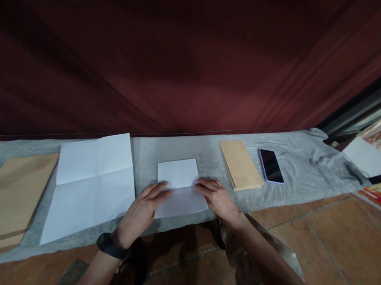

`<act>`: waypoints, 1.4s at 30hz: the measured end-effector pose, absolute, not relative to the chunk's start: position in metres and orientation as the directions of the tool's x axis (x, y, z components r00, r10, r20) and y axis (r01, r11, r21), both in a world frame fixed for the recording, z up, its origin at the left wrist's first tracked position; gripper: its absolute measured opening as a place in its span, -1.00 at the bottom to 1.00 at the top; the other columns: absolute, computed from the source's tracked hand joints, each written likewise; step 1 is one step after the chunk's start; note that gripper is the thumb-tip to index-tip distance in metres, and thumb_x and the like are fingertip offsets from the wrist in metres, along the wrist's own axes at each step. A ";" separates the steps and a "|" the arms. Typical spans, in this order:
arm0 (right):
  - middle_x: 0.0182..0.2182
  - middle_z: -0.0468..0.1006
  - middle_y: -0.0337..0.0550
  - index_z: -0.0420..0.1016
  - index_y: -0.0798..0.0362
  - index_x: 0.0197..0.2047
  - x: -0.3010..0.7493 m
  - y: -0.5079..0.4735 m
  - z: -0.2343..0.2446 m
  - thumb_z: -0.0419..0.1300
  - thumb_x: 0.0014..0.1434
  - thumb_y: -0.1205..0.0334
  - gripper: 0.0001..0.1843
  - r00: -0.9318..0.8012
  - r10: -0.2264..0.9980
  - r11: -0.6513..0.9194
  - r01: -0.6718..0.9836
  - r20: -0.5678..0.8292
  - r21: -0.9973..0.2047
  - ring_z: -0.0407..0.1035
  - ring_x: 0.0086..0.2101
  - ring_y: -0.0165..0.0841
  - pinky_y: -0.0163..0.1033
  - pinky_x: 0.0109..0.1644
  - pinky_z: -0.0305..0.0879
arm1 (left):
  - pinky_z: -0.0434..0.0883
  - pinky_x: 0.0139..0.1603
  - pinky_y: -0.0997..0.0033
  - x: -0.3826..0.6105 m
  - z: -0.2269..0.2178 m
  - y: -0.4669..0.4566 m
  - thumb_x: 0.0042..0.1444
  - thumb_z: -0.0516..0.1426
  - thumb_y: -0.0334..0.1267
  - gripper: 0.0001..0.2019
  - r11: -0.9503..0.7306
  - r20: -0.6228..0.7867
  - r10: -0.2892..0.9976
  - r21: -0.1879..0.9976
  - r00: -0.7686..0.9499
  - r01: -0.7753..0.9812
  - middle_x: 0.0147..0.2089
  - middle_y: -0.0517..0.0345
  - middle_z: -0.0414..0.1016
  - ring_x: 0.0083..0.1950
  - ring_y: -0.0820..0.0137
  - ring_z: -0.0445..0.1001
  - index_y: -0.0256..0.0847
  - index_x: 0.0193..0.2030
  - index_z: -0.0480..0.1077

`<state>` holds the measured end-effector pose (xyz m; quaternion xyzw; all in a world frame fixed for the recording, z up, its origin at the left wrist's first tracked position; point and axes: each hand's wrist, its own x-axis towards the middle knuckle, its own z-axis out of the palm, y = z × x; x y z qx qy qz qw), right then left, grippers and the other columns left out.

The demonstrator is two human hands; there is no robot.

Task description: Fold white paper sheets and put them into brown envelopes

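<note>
A small white sheet of paper (179,171) with a crosswise crease lies on the grey cloth in front of me. My left hand (142,207), with a black band on its wrist, has its fingers and thumb closed on the sheet's left edge near the crease. On the opposite edge, my right hand (218,196) holds the paper with its fingers close together. The sheet's near half (183,203) lies between the hands and looks slightly greyer. Parts of both side edges are hidden under the fingers.
A larger creased white sheet (94,190) lies left, beside big brown envelopes (8,195). Small brown envelopes (241,165) and a phone (271,166) lie right. The grey cloth (304,155) meets a dark red upright surface (195,66). Tiled floor (347,249) shows below.
</note>
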<state>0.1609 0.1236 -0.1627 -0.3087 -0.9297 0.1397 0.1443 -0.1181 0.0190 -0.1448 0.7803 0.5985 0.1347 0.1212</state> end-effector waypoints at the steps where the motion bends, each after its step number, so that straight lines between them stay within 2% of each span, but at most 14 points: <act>1: 0.25 0.42 -0.04 0.47 -0.03 0.22 0.161 0.124 -0.162 0.11 0.25 0.48 -0.50 -0.765 0.617 0.768 0.535 0.183 -0.351 0.29 0.21 -0.19 0.02 0.32 0.18 | 0.25 0.42 0.06 -0.117 -0.145 0.019 -0.02 -0.09 -0.73 -0.23 -0.257 0.058 0.966 0.340 0.253 0.905 0.43 0.12 0.25 0.41 0.22 0.23 -0.08 0.28 0.39; 5: 0.30 0.36 -0.01 0.36 -0.01 0.32 0.161 0.121 -0.160 0.11 0.25 0.46 -0.41 -0.773 0.612 0.763 0.520 0.169 -0.383 0.22 0.27 -0.21 0.03 0.37 0.11 | 0.24 0.41 0.02 -0.113 -0.148 0.018 -0.01 -0.11 -0.73 -0.18 -0.257 0.030 0.965 0.309 0.261 0.916 0.45 0.11 0.23 0.44 0.23 0.19 -0.03 0.36 0.29; 10: 0.40 0.16 0.07 0.15 0.02 0.44 0.159 0.115 -0.156 0.21 0.22 0.30 -0.25 -0.839 0.538 0.791 0.470 0.079 -0.392 0.09 0.35 -0.15 0.07 0.44 -0.07 | 0.16 0.45 -0.04 -0.108 -0.153 0.016 0.01 -0.08 -0.70 -0.14 -0.290 0.023 0.955 0.284 0.296 0.914 0.51 0.11 0.10 0.53 0.22 0.00 0.00 0.45 0.11; 15: 0.42 0.13 0.09 0.19 0.02 0.42 0.160 0.115 -0.157 0.24 0.20 0.26 -0.27 -0.858 0.511 0.801 0.454 0.049 -0.389 0.06 0.36 -0.11 0.10 0.45 -0.10 | 0.09 0.48 -0.07 -0.111 -0.155 0.018 -0.07 0.06 -0.66 -0.10 -0.330 0.014 0.938 0.330 0.345 0.884 0.54 0.09 -0.01 0.54 0.18 -0.06 0.01 0.44 0.12; 18: 0.42 0.13 0.09 0.20 0.02 0.42 0.161 0.116 -0.158 0.27 0.19 0.22 -0.25 -0.856 0.513 0.799 0.454 0.055 -0.395 0.06 0.36 -0.10 0.11 0.44 -0.08 | 0.08 0.49 -0.07 -0.116 -0.157 0.018 -0.10 0.04 -0.69 -0.08 -0.331 0.017 0.937 0.353 0.348 0.875 0.54 0.12 0.00 0.54 0.19 -0.04 0.02 0.44 0.14; 25: 0.42 0.14 0.03 0.21 -0.01 0.41 0.164 0.117 -0.162 0.30 0.17 0.20 -0.24 -0.848 0.527 0.784 0.462 0.052 -0.415 0.03 0.37 -0.10 0.10 0.45 -0.08 | 0.10 0.48 -0.08 -0.121 -0.160 0.015 0.01 -0.01 -0.67 -0.17 -0.332 0.015 0.936 0.371 0.352 0.867 0.51 0.15 0.07 0.53 0.22 0.00 0.07 0.41 0.19; 28: 0.41 0.15 0.02 0.22 0.01 0.41 0.164 0.117 -0.162 0.28 0.20 0.20 -0.27 -0.834 0.547 0.772 0.472 0.067 -0.426 0.04 0.37 -0.12 0.07 0.45 -0.07 | 0.09 0.49 -0.07 -0.123 -0.162 0.014 0.05 -0.02 -0.64 -0.21 -0.317 0.007 0.941 0.374 0.339 0.872 0.51 0.14 0.08 0.53 0.23 0.00 0.03 0.41 0.19; 33: 0.39 0.20 -0.01 0.26 0.02 0.38 0.164 0.117 -0.161 0.16 0.24 0.37 -0.36 -0.814 0.575 0.756 0.488 0.086 -0.436 0.06 0.36 -0.19 0.05 0.45 -0.03 | 0.09 0.50 0.01 -0.127 -0.167 0.013 0.06 0.00 -0.58 -0.25 -0.288 0.016 0.951 0.399 0.307 0.871 0.49 0.12 0.13 0.51 0.27 0.05 -0.04 0.42 0.19; 36: 0.39 0.20 -0.04 0.26 0.02 0.38 0.164 0.117 -0.160 0.10 0.23 0.46 -0.35 -0.813 0.576 0.755 0.490 0.085 -0.435 0.07 0.36 -0.21 0.03 0.45 -0.01 | 0.10 0.50 0.02 -0.128 -0.167 0.013 0.07 0.01 -0.57 -0.27 -0.288 0.030 0.953 0.408 0.302 0.866 0.49 0.12 0.15 0.50 0.27 0.07 -0.05 0.41 0.21; 42: 0.39 0.21 -0.05 0.29 0.01 0.37 0.167 0.120 -0.163 0.13 0.22 0.47 -0.35 -0.804 0.585 0.758 0.494 0.109 -0.426 0.07 0.36 -0.20 0.05 0.45 0.02 | 0.14 0.49 0.04 -0.130 -0.163 0.013 0.11 0.02 -0.54 -0.33 -0.295 0.032 0.950 0.420 0.311 0.858 0.48 0.08 0.16 0.50 0.26 0.09 -0.09 0.38 0.25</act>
